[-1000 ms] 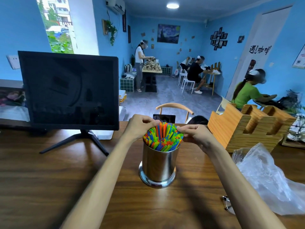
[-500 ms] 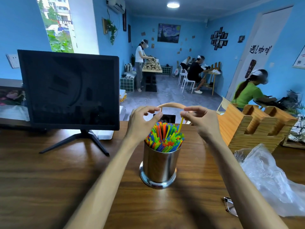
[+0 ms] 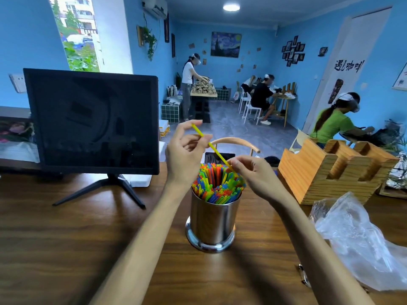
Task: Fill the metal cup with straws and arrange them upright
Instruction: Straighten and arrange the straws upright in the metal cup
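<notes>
Near the middle of the desk (image 3: 66, 238), toward its front edge, stands the metal cup (image 3: 212, 221), upright on its flared base. Above it I hold one yellow straw (image 3: 211, 146) on a slant. My left hand (image 3: 187, 150) pinches its upper end between thumb and fingertips; my right hand (image 3: 251, 170) pinches the lower part just over the cup mouth, fingers curled.

Step in hand, as I judge it: seating this straw among the others. To do it well, I would first bring it upright, aim the lower tip at the open hollow in the centre of the bundle, then slide it straight down without buckling it or pushing neighbours askew.

Cup contents: densely packed coloured straws (image 3: 218, 186) (blue, green, orange, yellow, red), tops fanning outward past the rim, so not yet truly upright. Wooden holder (image 3: 330, 170) at the desk's right far side: its slots are open at the top, and I cannot see anything in them. Clear plastic bag (image 3: 361, 241) at the right edge lies crumpled; contents cannot be made out.
</notes>
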`<state>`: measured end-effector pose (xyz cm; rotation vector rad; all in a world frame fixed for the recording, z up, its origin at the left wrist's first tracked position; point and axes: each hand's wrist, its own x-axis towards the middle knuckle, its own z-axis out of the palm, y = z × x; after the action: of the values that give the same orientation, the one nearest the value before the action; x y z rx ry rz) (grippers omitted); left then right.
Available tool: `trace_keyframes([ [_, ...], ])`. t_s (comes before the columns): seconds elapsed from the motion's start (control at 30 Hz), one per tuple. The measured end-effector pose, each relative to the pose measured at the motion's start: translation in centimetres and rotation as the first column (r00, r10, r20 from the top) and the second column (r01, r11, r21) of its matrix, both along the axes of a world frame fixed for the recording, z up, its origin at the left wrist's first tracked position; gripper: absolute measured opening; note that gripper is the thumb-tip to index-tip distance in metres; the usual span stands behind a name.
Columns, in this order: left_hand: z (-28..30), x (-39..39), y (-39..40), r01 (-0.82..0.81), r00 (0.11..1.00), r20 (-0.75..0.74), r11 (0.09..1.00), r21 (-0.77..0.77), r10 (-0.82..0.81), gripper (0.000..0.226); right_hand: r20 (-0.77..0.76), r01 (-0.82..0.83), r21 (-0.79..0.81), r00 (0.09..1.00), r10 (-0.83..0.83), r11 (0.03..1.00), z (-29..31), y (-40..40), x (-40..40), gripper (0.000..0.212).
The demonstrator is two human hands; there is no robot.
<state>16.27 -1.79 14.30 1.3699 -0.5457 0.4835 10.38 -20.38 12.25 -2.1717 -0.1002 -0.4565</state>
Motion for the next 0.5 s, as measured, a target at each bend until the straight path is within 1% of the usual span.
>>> trace_keyframes([
  [0.07, 0.0, 0.1, 0.4, -0.003, 0.999, -0.038, 0.998, -0.061, 0.0, 0.026, 0.043, -0.003, 0.114, 0.999, -0.002, 0.993, -0.2, -0.6, 0.0, 0.017],
  [0.13, -0.4, 0.3, 0.7, 0.007, 0.995, -0.099, 0.999, -0.047, -0.012, 0.025, 0.066, -0.019, 0.266, 0.998, 0.002, 0.964, 0.2, -1.5, 0.0, 0.012],
  [0.17, -0.6, 0.5, 0.9, 0.008, 0.992, -0.129, 1.0, -0.016, -0.01, 0.026, 0.067, -0.039, 0.365, 0.998, 0.016, 0.93, 0.6, -2.0, -0.2, 0.011],
  [0.23, -1.1, 1.1, 1.3, 0.016, 0.988, -0.157, 0.994, 0.106, 0.001, 0.029, 0.059, -0.075, 0.591, 0.997, 0.05, 0.803, 1.4, -3.1, -0.8, 0.019],
  [0.27, -1.3, 1.3, 1.5, 0.025, 0.988, -0.155, 0.98, 0.196, 0.006, 0.03, 0.07, -0.096, 0.674, 0.995, 0.066, 0.733, 1.8, -3.4, -1.1, 0.02],
  [0.3, -1.4, 1.3, 1.6, 0.046, 0.988, -0.157, 0.956, 0.291, 0.001, 0.03, 0.091, -0.117, 0.722, 0.993, 0.073, 0.682, 2.2, -3.6, -1.4, 0.021],
  [0.33, -1.6, 1.2, 1.6, 0.084, 0.985, -0.171, 0.921, 0.38, -0.019, 0.028, 0.122, -0.136, 0.743, 0.99, 0.066, 0.656, 2.3, -3.7, -1.5, 0.024],
  [0.37, -1.7, 1.0, 1.6, 0.128, 0.982, -0.186, 0.875, 0.468, -0.044, 0.027, 0.154, -0.144, 0.744, 0.987, 0.041, 0.653, 2.4, -3.5, -1.5, 0.029],
  [0.43, -1.8, 0.6, 1.2, 0.186, 0.978, -0.193, 0.769, 0.611, -0.083, 0.023, 0.221, -0.123, 0.701, 0.974, -0.05, 0.703, 2.3, -3.0, -1.1, 0.029],
  [0.5, -1.7, 0.5, 1.0, 0.219, 0.974, -0.192, 0.691, 0.689, -0.118, 0.021, 0.284, -0.101, 0.643, 0.952, -0.114, 0.759, 2.4, -2.4, -0.7, 0.018],
])
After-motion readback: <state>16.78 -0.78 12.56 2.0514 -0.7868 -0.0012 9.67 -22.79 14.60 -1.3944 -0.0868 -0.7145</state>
